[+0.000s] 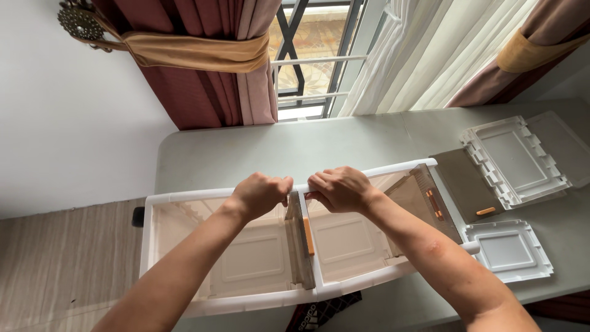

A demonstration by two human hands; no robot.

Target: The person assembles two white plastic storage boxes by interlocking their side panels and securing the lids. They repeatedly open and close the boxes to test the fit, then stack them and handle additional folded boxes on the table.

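A long white plastic frame (pixel 184 197) with clear panels lies on its side across a grey table (pixel 246 150). A translucent brown divider panel with an orange handle (pixel 308 236) stands in its middle. My left hand (pixel 261 193) is closed on the frame's far white rail just left of the divider. My right hand (pixel 339 187) grips the same rail just right of it. The two fists almost touch.
At the right lie white plastic lids (pixel 516 161) and a smaller white tray (pixel 509 249), plus a brown panel with an orange handle (pixel 470 190). Red curtains and a window stand beyond the table. Striped floor shows at the left.
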